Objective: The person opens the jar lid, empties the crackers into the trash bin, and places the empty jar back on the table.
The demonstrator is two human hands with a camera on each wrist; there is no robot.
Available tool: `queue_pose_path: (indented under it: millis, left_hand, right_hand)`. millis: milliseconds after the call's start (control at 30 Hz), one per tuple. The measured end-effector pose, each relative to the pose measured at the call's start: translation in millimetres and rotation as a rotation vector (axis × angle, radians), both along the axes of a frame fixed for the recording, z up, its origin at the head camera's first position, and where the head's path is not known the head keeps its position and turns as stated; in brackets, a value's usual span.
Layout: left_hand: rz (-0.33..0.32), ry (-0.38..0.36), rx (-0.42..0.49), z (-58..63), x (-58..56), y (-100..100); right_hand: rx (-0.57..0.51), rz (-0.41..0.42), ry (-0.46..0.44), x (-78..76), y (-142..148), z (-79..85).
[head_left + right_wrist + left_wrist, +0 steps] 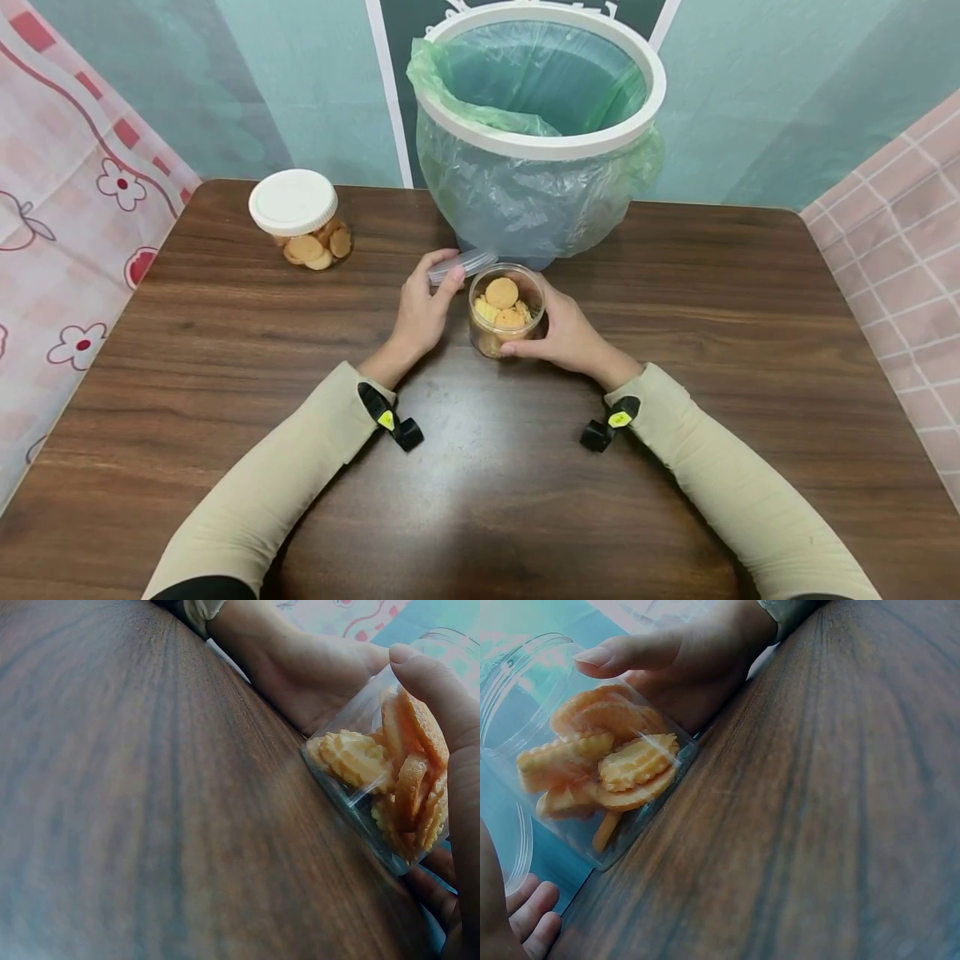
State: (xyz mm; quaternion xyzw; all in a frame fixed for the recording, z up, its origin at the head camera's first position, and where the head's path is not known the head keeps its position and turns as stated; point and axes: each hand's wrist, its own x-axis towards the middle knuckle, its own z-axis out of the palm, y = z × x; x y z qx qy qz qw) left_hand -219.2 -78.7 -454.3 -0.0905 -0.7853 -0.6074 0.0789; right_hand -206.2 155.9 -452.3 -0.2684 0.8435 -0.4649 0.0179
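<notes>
A clear plastic jar (489, 340) of cookies (502, 292) stands uncovered on the table in front of the bin. My right hand (572, 332) grips it from the right side, thumb across its front. Just left of the jar, my left hand (422, 310) holds a clear lid (465, 265) between thumb and fingers, tilted beside the jar's rim. The left wrist view shows round and ridged cookies (637, 761) through the jar wall, with the lid's edge (521, 851) at the lower left. In the right wrist view the thumb (431, 686) lies along the jar.
A second jar with a white lid (292, 202) and round cookies inside stands at the back left. Behind the hands, a bin (540, 147) with a white rim and green plastic liner stands at the table's back edge. The brown wooden table (480, 500) extends toward me.
</notes>
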Motion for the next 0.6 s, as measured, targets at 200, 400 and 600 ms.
queue_pose_path:
  millis: [200, 400, 600]
  left_hand:
    - [-0.012, -0.004, -0.001, -1.9, 0.5, 0.8]
    - [-0.013, 0.003, -0.003, -2.5, -1.4, 1.6]
    - [-0.018, 0.011, 0.010, -0.8, -2.9, 0.9]
  right_hand:
    - [0.002, 0.002, 0.005, 0.8, 0.7, -2.3]
    - [0.011, 0.003, 0.012, 0.0, 1.4, -3.1]
    - [0.018, 0.009, 0.021, -2.9, 0.0, -0.8]
